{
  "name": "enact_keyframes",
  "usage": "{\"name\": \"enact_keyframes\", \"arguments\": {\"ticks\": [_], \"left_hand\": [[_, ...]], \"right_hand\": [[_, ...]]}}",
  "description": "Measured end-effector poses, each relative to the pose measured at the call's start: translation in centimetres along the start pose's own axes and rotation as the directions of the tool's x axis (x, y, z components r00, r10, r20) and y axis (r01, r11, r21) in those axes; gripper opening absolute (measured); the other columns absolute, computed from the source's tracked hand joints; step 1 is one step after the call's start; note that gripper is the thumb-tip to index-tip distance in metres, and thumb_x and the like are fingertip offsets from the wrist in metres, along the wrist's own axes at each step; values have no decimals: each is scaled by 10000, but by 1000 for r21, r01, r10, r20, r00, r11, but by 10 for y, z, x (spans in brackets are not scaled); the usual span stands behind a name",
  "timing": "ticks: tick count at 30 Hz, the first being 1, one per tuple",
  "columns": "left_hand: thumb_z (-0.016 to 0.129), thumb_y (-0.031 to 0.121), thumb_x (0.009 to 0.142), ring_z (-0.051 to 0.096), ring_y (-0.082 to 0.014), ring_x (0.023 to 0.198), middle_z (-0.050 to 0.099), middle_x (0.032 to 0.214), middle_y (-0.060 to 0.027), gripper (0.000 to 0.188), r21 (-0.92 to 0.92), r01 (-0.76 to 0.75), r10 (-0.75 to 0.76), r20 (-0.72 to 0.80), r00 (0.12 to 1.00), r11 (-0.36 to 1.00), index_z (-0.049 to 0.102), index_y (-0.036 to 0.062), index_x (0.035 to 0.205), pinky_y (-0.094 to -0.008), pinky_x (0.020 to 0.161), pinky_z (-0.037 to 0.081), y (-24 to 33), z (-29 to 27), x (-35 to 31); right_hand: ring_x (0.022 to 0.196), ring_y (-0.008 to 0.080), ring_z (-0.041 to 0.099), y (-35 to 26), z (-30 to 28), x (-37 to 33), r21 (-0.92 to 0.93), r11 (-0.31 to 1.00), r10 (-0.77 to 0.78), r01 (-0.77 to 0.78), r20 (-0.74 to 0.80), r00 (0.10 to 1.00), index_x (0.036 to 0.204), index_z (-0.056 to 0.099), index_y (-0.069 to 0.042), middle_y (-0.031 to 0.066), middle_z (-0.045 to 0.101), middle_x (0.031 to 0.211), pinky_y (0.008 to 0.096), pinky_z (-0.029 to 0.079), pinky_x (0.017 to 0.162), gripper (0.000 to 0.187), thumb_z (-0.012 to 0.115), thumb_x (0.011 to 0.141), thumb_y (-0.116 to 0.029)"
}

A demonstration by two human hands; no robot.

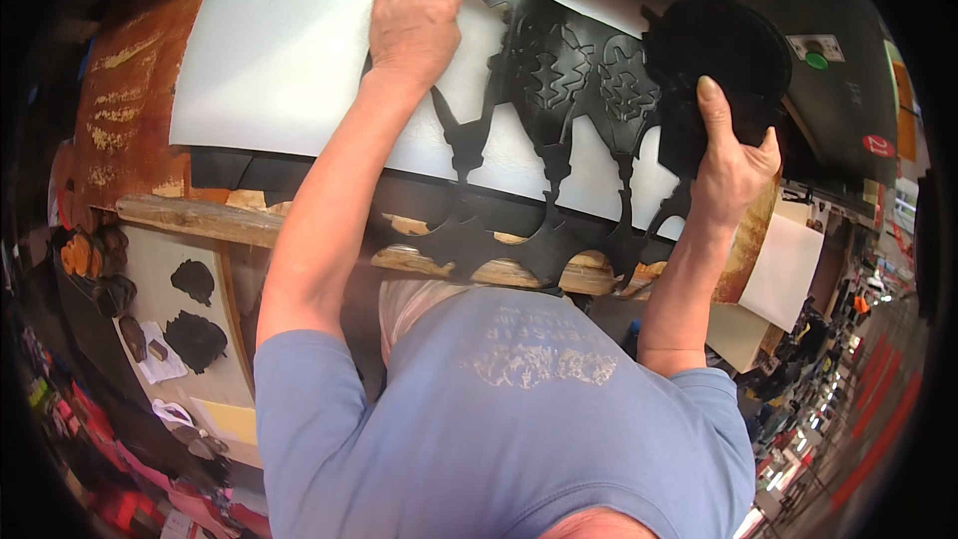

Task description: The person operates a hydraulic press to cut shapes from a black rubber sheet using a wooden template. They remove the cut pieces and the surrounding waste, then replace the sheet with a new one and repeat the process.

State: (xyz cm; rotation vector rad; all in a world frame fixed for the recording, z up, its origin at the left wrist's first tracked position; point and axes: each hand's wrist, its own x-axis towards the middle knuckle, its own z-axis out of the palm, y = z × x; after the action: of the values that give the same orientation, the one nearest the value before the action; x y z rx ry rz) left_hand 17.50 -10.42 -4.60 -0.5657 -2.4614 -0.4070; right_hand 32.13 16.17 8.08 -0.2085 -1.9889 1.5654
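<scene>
A black sheet (539,70) full of cut-outs, with ragged webs between the holes, lies across a white board (289,60). Its lower strips hang over the near edge. My left hand (417,25) is closed on the sheet's far left edge, fingers curled over. On the right, my right hand (733,170) grips dark material beside a rounded black mass (718,55); the thumb points up in front and most fingers are hidden. Whether that mass is part of the sheet or a separate piece I cannot tell. Shapes outlined within the sheet sit in its middle.
A worn wooden rail (200,218) runs along the near edge. At the left, black cut pieces (195,341) lie on a pale side board (175,269). A dark machine housing with a green button (816,61) stands at the right, above a white panel (785,271).
</scene>
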Motion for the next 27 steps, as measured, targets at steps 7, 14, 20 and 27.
{"name": "enact_keyframes", "arguments": {"ticks": [7,14,20,27], "left_hand": [[615,46,975,545,-452,1408,591,1482,-294,522,-430,191,-158,113,981,882,551,-77,1478,-469,1192,429,55,-56,-39],[645,159,1042,600,-264,1357,577,1533,-244,606,-610,758,-381,660,647,230,454,-117,1546,-355,1154,452,80,-62,-45],[676,115,1045,703,-140,1073,731,1261,-159,416,-511,848,-293,839,459,-137,616,-103,1393,-262,963,547,69,-42,-21],[683,102,1048,688,-130,1068,755,1123,-91,179,-485,681,-70,838,541,-548,726,-25,1167,-279,1002,536,58,-17,-23]], "right_hand": [[763,202,737,40,5,-4,-571,817,-17,78,111,994,1156,725,22,158,774,882,351,581,731,233,758,975,-120],[932,439,711,65,65,-26,-686,609,-110,399,425,899,1258,657,49,236,696,1030,503,589,836,343,670,924,-26],[904,437,708,63,73,-24,-668,613,-141,422,434,890,1218,661,56,240,691,1009,505,591,803,307,704,952,-93],[882,450,671,66,76,-30,-666,588,-169,459,453,875,1238,644,105,271,658,1023,496,589,766,632,790,936,-430]]}}
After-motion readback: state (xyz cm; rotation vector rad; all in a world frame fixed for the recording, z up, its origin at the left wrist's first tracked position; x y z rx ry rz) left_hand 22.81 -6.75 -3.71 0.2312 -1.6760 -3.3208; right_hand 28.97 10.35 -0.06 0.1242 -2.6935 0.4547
